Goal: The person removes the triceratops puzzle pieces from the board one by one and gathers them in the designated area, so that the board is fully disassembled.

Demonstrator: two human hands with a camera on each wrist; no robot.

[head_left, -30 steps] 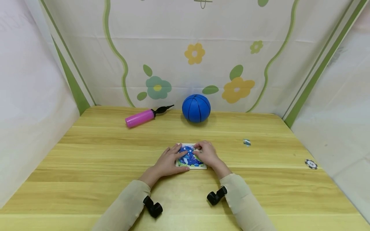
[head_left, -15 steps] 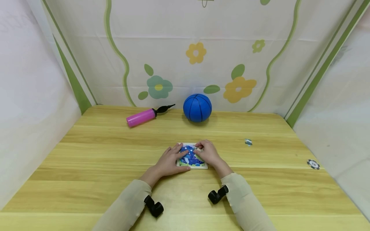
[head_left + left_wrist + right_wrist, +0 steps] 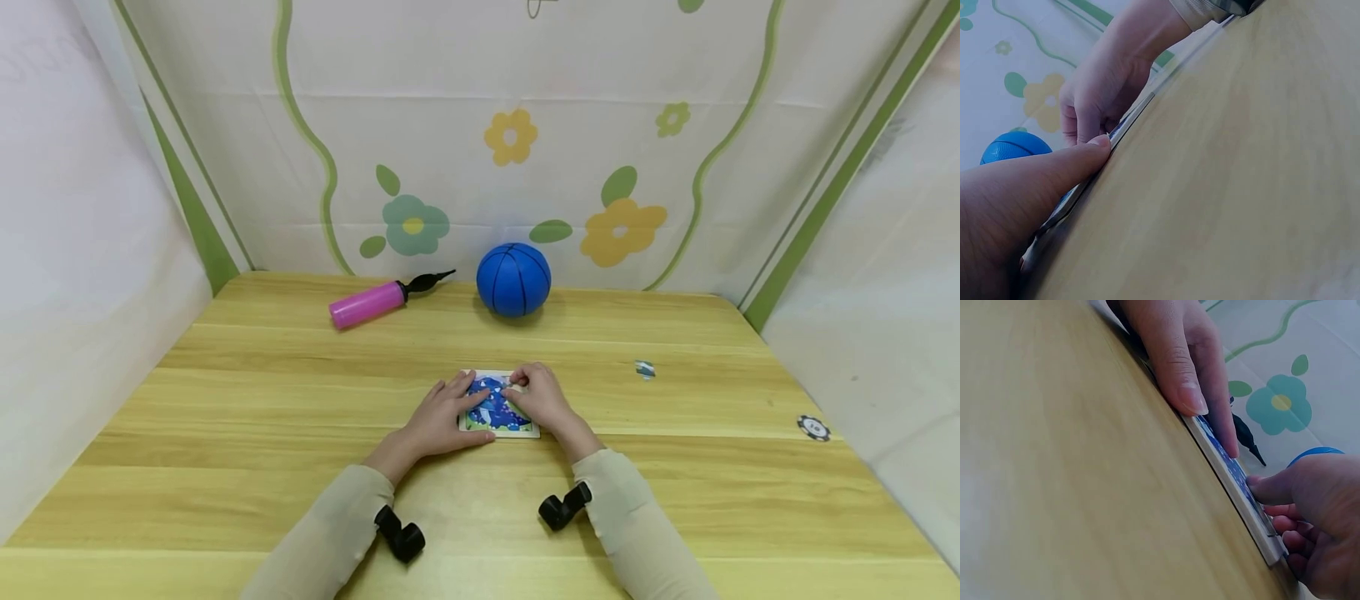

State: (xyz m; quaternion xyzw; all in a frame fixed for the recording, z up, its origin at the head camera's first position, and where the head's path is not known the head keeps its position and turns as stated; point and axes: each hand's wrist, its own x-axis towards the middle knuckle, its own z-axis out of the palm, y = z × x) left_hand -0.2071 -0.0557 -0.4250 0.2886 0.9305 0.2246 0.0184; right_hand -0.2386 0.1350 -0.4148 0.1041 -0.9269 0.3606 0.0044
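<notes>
A small flat jigsaw puzzle point(image 3: 497, 414) with a pale frame and a blue cartoon picture lies on the wooden table. My left hand point(image 3: 435, 422) rests over its left side, fingers spread, with the thumb along the near edge. At the upper right of the puzzle, my right hand point(image 3: 542, 398) pinches a puzzle piece with thumb and curled fingers; the fingers hide most of that piece. In the right wrist view, the right thumb point(image 3: 1266, 486) touches the picture side near the frame point(image 3: 1216, 456). One loose puzzle piece point(image 3: 645, 369) lies farther right on the table.
Behind the puzzle stands a blue ball point(image 3: 513, 280) near the patterned curtain point(image 3: 315, 58). A pink hand pump point(image 3: 367, 305) with a black nozzle lies at the back left. Near the right table edge is a round black-and-white chip point(image 3: 813, 427).
Both hands stay almost in place on the puzzle, with only slight finger movement at the right hand. The head view has shifted a little.
</notes>
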